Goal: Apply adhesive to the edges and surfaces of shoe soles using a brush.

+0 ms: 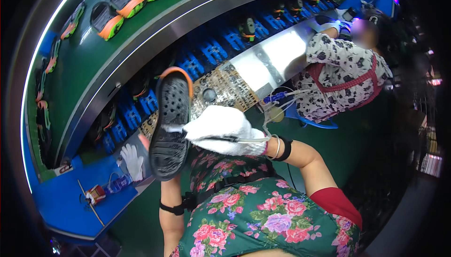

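A black shoe sole (171,111) with an orange rim at its toe end stands upright in front of me, its dotted, ridged face towards me. My left hand (144,141) is behind it, mostly hidden; a bit of it shows at the sole's left edge, closed on the sole. My right hand (223,127), in a white knitted glove, is closed round a brush-like tool. The tool's pale tip (172,128) lies against the middle of the sole. A thin pale tube (251,140) runs from the tool back along my right wrist.
A curved green conveyor (94,116) carries orange-and-black shoes (112,22). Blue racks (213,52) line the bench, which has a stained work surface (230,85). On the blue table (61,205) lie a white glove (133,162) and a bottle (118,183). A co-worker (343,69) sits at right.
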`<state>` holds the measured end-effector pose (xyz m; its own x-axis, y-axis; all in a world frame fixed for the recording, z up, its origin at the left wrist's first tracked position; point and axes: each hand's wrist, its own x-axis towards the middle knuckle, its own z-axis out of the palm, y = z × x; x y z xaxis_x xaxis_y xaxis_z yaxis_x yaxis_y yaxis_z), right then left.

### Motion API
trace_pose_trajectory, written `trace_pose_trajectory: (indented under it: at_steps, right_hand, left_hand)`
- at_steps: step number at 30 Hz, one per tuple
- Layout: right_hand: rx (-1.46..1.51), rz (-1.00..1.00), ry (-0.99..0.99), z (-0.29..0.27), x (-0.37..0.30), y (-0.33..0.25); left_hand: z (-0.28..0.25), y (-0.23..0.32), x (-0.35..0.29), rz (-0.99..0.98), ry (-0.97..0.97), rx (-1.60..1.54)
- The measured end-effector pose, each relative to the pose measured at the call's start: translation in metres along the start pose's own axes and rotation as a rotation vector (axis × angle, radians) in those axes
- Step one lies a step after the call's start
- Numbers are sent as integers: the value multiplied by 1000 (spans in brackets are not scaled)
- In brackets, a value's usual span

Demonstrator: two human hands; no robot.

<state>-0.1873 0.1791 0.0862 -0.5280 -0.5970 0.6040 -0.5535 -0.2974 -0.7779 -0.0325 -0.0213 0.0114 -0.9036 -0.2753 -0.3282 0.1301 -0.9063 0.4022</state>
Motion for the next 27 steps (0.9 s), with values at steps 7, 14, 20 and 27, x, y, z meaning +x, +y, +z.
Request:
trace_pose_trajectory:
  at_steps: [7, 14, 20, 27]
  right_hand:
    - [-172, 108, -3, 3, 10, -9]
    - [-310, -101, -29, 9, 39, -14]
    - [-179, -69, -57, 21, 31, -16]
    - [-178, -155, -193, 27, 26, -14]
  left_hand:
    - [18, -27, 0, -24, -43, -234]
    - [27, -42, -7, -189, -168, -344]
    - [21, -41, -8, -188, -164, -339]
    - [22, -32, -8, -168, 127, 180]
